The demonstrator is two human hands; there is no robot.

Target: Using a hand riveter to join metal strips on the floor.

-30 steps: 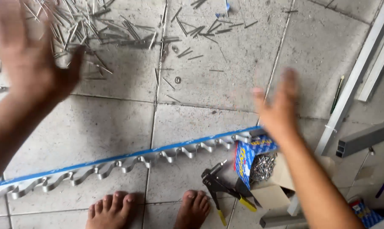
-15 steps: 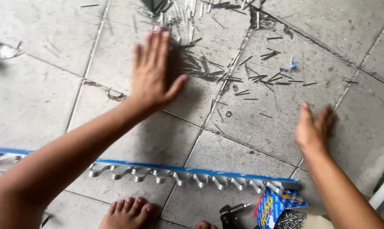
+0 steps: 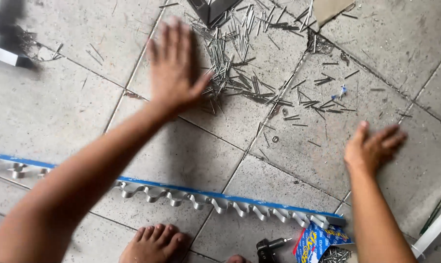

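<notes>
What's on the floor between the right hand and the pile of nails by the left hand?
In the head view, between the right hand and the nail pile lie scattered loose nails, a small washer, and a tile grout line.

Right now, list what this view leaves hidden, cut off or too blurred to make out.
- Head view: floor under the left hand is hidden by the palm; whether it touches the nails is unclear, fingertips blurred.
- The metal strip is crossed by the left forearm, hiding part.
- The blue box and black tool are cut by the bottom edge.
- The dark object at top is cut by the top edge.
</notes>
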